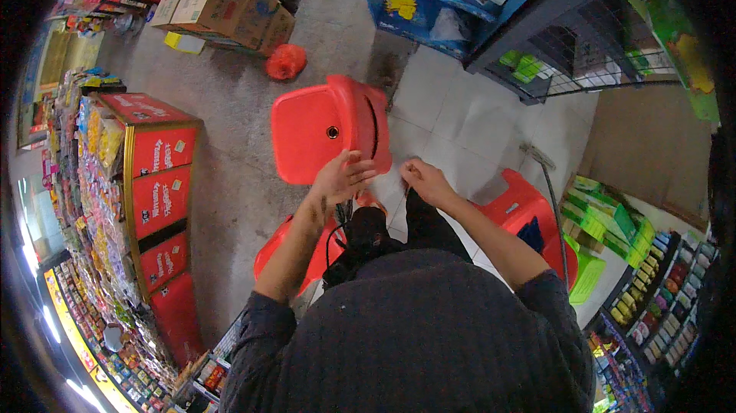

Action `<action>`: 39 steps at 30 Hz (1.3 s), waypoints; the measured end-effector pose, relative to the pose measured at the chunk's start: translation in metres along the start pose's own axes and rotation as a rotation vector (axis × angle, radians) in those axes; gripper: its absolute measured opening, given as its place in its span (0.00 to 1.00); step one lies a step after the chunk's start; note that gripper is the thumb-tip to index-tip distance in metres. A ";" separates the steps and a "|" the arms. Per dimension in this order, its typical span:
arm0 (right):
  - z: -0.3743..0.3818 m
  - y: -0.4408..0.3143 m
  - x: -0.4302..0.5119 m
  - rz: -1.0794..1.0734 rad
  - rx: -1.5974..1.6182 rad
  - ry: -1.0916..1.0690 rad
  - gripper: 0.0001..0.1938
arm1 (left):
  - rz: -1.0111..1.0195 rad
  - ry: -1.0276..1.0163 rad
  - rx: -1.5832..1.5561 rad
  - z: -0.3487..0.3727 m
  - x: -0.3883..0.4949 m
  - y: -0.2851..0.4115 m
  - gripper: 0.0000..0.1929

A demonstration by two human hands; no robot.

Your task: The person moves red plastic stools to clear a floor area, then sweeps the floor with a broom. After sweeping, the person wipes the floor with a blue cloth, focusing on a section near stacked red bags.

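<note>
In front of me a red plastic chair [310, 134] stands on the floor, a small dark round thing [332, 132] lying on its seat. My left hand [344, 176] is held over the near edge of this chair, its fingers spread and nothing seen in them. To the right of the chair, my right hand [424, 180] is curled with its fingers drawn in; whether something small is inside cannot be made out. A black cable [329, 240] hangs below my left wrist, by my legs.
A red plastic bag [286, 61] lies beside stacked cardboard boxes [213, 2]. Red snack shelving [161, 154] stands at left, blue shelving [425, 7] at the top. More red chairs [517, 206] [276, 246] flank me, with a long-handled tool [552, 200] at right.
</note>
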State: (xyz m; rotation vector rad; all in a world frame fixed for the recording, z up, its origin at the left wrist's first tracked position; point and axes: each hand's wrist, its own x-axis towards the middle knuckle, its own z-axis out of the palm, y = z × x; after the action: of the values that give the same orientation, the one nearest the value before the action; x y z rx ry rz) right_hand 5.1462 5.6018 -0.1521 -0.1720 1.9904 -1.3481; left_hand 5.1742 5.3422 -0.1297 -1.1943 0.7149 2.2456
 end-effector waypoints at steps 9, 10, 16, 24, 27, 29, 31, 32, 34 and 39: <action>0.078 -0.056 0.079 -0.184 -0.250 0.194 0.47 | 0.329 0.414 0.131 -0.166 -0.080 0.041 0.21; 0.086 -0.058 0.083 -0.138 -0.236 0.215 0.49 | 0.290 0.420 0.149 -0.186 -0.082 0.042 0.20; 0.114 -0.054 0.107 -0.152 0.008 0.386 0.48 | 0.166 0.469 0.485 -0.292 -0.020 0.090 0.19; 0.122 -0.052 0.119 -0.076 0.365 0.355 0.45 | 0.227 0.593 0.898 -0.359 0.082 0.120 0.37; 0.116 -0.040 0.120 0.029 0.438 0.305 0.46 | 0.219 0.490 0.653 -0.354 0.104 0.124 0.44; 0.113 -0.032 0.120 0.062 0.375 0.301 0.48 | 0.267 0.430 0.697 -0.348 0.117 0.124 0.47; 0.112 -0.032 0.121 0.033 0.295 0.317 0.50 | 0.304 0.421 0.697 -0.343 0.131 0.121 0.49; 0.111 -0.035 0.122 0.037 0.232 0.326 0.50 | 0.325 0.433 0.698 -0.340 0.139 0.119 0.48; 0.108 -0.046 0.127 0.045 0.186 0.340 0.48 | 0.341 0.498 0.729 -0.337 0.151 0.115 0.47; 0.069 -0.076 0.162 -0.071 0.183 0.194 0.52 | 0.350 0.558 0.548 -0.319 0.165 0.111 0.43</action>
State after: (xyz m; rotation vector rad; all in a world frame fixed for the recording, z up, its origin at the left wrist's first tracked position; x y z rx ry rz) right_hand 5.0496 5.4381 -0.1788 -0.0269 2.0203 -1.6374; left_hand 5.2115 5.0825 -0.3990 -1.4840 1.7383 1.7517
